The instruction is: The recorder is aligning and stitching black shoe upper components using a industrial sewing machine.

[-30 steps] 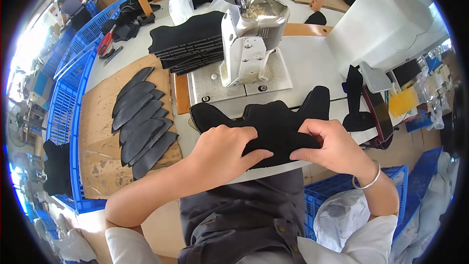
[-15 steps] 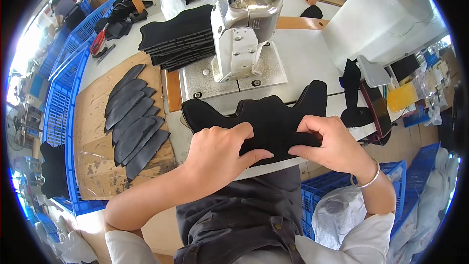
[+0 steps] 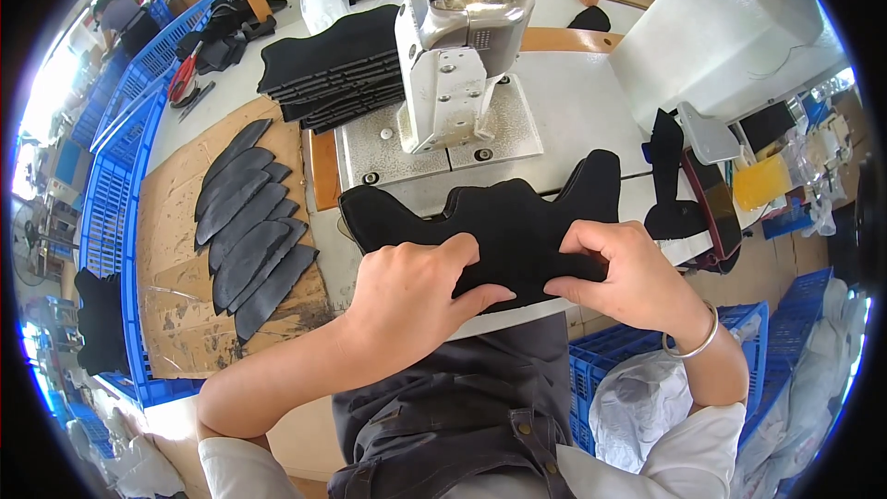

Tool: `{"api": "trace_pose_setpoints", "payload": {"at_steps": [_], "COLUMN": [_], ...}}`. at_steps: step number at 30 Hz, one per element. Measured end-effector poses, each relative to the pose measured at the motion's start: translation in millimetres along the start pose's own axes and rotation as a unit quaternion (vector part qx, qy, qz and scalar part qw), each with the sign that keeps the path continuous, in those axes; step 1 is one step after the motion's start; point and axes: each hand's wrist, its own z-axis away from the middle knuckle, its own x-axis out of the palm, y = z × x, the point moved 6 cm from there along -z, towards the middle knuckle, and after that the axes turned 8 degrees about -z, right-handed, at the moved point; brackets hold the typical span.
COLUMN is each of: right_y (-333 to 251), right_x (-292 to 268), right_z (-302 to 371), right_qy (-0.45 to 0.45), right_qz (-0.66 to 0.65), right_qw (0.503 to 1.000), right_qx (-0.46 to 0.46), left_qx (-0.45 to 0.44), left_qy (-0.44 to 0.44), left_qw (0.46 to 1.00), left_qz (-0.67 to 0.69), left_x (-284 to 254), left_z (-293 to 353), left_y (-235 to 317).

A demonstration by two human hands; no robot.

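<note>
A black cut fabric piece [image 3: 513,222] with a wavy upper edge lies at the table's front edge, maybe more than one layer thick. My left hand [image 3: 416,291] pinches its lower left part between thumb and fingers. On the lower right part, my right hand [image 3: 628,277] grips it the same way. Just beyond the piece stands a sewing machine [image 3: 453,83] on a metal plate. A stack of similar black pieces [image 3: 333,60] rests left of the machine post. Curved dark strips [image 3: 254,240] overlap on cardboard to the left.
Blue plastic crates [image 3: 115,212] line the left side. Red-handled scissors [image 3: 183,79] lie at the far left. A large white machine body [image 3: 716,37] rises at right. Below it, near my right arm, a blue crate [image 3: 584,379] holds a white plastic bag [image 3: 639,407].
Almost nothing differs. Both hands keep their hold on the fabric piece, and the view has shifted very slightly.
</note>
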Motion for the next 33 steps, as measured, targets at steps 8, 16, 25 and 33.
{"api": "trace_pose_setpoints", "payload": {"at_steps": [8,16,25,33], "right_y": [-19,-19,-13,-17], "right_x": [8,10,12,9], "right_z": [-15,-19,-18,-19], "right_qy": [-0.035,-0.071,-0.064,-0.060], "right_qz": [0.114,0.129,0.122,0.123], "right_qw": [0.993,0.983,0.985,0.991], "right_qx": [0.025,0.110,0.104,0.000], "left_qx": [-0.004,0.011,0.001,0.186], "left_qy": [-0.071,-0.159,-0.175,0.083], "left_qw": [0.994,0.986,0.984,0.942], "left_qz": [-0.086,0.041,0.020,-0.265], "left_x": [-8,-11,-12,3], "left_z": [-8,-3,0,32], "left_y": [-1,-22,-19,41]}}
